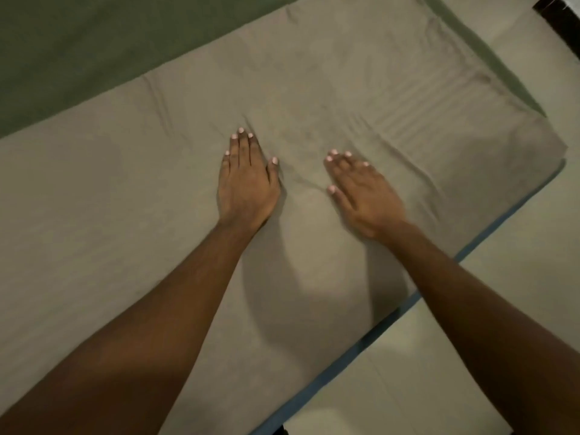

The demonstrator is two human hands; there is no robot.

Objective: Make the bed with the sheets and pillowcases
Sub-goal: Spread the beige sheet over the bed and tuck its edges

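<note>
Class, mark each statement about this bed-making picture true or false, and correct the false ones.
1. The left hand and right hand lie flat on the sheet. True.
2. The right hand grips a pillowcase. False: its fingers are straight on the sheet and it holds nothing.
3. A blue edge shows below the sheet along the near side. True.
4. The sheet is perfectly smooth. False: wrinkles run through the cloth near the hands.

Both hands flat on the sheet (314,89), left hand (246,183) beside right hand (364,193), slightly apart.
</note>
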